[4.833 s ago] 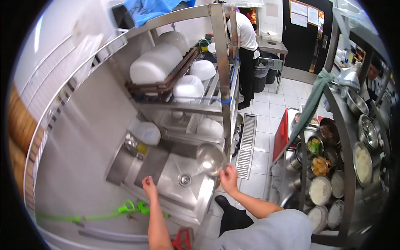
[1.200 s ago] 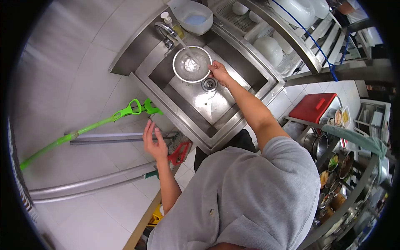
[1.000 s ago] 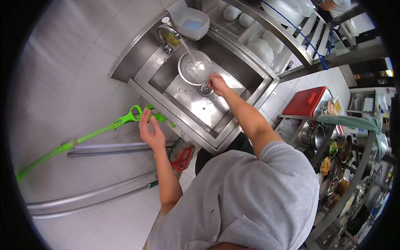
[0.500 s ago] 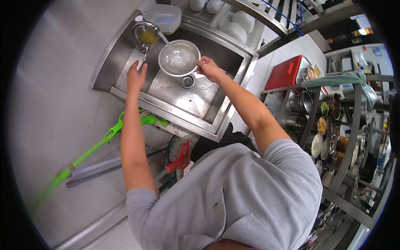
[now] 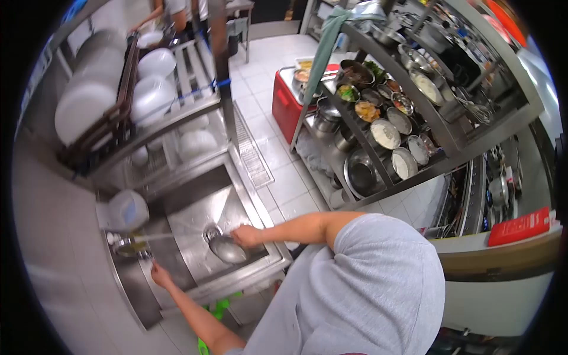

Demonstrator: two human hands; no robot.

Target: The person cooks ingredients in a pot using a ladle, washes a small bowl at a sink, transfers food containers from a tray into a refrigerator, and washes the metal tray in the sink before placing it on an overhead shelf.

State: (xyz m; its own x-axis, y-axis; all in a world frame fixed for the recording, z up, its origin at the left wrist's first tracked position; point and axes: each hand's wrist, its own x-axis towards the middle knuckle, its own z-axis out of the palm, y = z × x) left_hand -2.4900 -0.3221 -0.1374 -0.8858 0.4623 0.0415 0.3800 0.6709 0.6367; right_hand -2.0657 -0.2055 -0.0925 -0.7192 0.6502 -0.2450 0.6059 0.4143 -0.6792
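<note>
My right hand [image 5: 247, 236] grips the rim of a metal bowl [image 5: 228, 249], which is tilted low in the right part of the sink [image 5: 198, 251], beside the drain [image 5: 213, 232]. Water streams from the tap [image 5: 127, 245] across the sink, to the left of the bowl. Near the tap's handle, my left hand [image 5: 160, 275] has its fingers drawn together; whether it touches the handle is too small to tell.
White bowls [image 5: 154, 97] sit on a rack above the sink. A translucent container [image 5: 127, 210] stands behind the tap. To the right are a red cooler [image 5: 284, 106] and a shelf with pots of food [image 5: 386, 134]. Co-workers [image 5: 177, 15] stand at the far back.
The bowl has moved away from under the tap's stream toward the sink's right side and is now tilted. My left hand's fingers have closed near the tap. The view has swung right.
</note>
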